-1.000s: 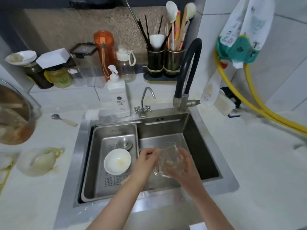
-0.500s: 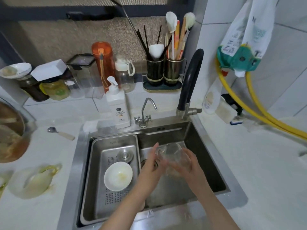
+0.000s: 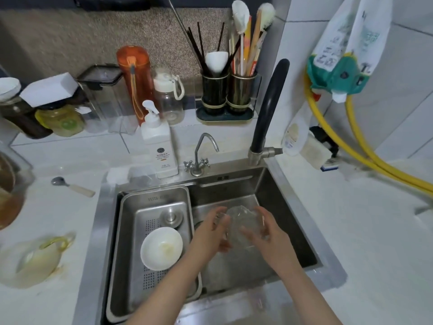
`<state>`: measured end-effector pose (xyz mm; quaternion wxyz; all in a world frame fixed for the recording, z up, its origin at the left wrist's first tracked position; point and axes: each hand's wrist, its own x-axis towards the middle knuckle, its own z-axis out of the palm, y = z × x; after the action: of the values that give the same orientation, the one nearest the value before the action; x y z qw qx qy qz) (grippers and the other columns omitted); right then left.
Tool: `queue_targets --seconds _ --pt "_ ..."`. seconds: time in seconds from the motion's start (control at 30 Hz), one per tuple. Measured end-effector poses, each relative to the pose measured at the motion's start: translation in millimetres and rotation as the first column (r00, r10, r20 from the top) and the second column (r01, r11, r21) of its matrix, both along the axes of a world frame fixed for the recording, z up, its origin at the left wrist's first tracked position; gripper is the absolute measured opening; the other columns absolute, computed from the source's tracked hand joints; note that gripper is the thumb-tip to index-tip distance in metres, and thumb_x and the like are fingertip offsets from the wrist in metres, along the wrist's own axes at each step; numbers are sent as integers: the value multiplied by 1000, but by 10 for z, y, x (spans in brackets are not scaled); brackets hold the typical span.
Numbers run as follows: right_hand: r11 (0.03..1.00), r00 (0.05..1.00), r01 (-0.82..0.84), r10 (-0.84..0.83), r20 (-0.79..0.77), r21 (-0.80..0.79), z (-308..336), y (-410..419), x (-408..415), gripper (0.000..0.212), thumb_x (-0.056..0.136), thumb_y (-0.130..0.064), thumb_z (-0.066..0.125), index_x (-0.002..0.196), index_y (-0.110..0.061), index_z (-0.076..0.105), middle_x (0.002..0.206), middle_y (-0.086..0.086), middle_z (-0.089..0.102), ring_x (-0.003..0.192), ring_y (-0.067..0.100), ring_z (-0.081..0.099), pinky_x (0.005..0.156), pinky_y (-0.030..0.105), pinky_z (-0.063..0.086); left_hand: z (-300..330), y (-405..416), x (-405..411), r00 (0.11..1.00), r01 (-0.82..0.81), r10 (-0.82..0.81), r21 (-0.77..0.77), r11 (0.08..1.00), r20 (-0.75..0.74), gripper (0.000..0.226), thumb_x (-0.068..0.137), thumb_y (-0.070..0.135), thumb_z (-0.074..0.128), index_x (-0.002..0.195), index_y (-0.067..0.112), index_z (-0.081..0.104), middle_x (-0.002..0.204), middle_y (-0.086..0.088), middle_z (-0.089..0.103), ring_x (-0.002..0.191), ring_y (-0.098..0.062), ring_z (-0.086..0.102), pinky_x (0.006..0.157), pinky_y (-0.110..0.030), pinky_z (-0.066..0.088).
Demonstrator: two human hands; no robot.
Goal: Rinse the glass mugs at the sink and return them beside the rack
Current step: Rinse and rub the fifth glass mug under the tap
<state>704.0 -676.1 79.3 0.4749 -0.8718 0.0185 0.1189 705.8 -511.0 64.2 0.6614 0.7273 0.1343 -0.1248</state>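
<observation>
Fingers of both hands cup a blurred glass mug over the sink.

Both forearms reach forward; left hand and right hand face each other, fingers curled inward.

I held the glass mug over the sink basin, my left hand cupping one side and my right hand gripping the other. A white bowl lay in the steel tray left of my grip.
</observation>
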Motion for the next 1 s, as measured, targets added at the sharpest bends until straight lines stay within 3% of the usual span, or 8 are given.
queue_targets --seconds 0.13,0.3,0.43,0.53,0.67,0.77,0.9,1.0 --pt "995 999 -38 37 -19 -91 -77 -92 117 68 79 -57 62 138 -37 35 120 -4 60 105 17 61 94 35 50 -9 -68 71 998 -3 1 -27 1000 -68 17 96 35 49 112 29 49 98 -10 63 59 -23 67 49 -27 53" --pt "990 1000 0 3 -21 143 -140 -106 173 34 86 -37 63 110 -38 39 104 -10 56 87 -3 55 66 7 42 6 -174 38 1000 24 -25 32 999 18 29 97 26 47 127 28 44 101 -7 60 64 -8 58 61 -26 50" --pt "959 999 49 -45 -23 281 -148 -178 276 37 80 -40 67 105 -33 40 108 -4 56 94 5 58 76 15 46 60 -280 24 991 57 -64 65 996 121 67 98 24 46 149 38 5 142 2 45 123 -32 50 93 -35 49" --pt "937 1000 9 0 -26 348 -141 -222 371 30 83 -34 69 104 -35 48 106 -11 61 92 -1 64 76 14 50 91 -326 31 991 12 -14 14 1000 135 78 97 17 48 147 36 -8 148 6 36 128 -30 46 105 -42 38" --pt "922 995 -50 79 -60 384 -193 -265 504 56 79 -43 71 126 -32 42 115 -15 56 106 4 57 90 24 47 68 -336 87 981 0 0 1 1000 194 57 91 4 56 135 35 35 132 16 53 116 -6 56 95 -29 48" --pt "912 996 -63 84 -34 406 -252 -322 611 93 57 -56 84 132 -16 45 126 2 57 119 25 56 98 47 49 79 -330 168 977 -64 65 -16 998 203 46 86 1 63 122 27 52 121 12 61 113 -1 57 91 -15 45" --pt "927 981 -183 152 120 327 -280 -389 723 72 66 -16 86 128 -18 50 125 3 58 119 25 55 98 55 47 146 -375 286 962 -221 223 -34 975 157 23 85 5 67 96 25 67 88 14 72 84 1 66 76 -16 50" --pt "931 949 -246 175 261 270 -263 -404 790 68 65 -14 84 124 -17 51 121 0 57 115 19 56 98 46 48 176 -449 356 933 -353 357 -68 933 51 10 85 6 67 92 14 67 70 1 66 64 -9 61 53 -16 46"
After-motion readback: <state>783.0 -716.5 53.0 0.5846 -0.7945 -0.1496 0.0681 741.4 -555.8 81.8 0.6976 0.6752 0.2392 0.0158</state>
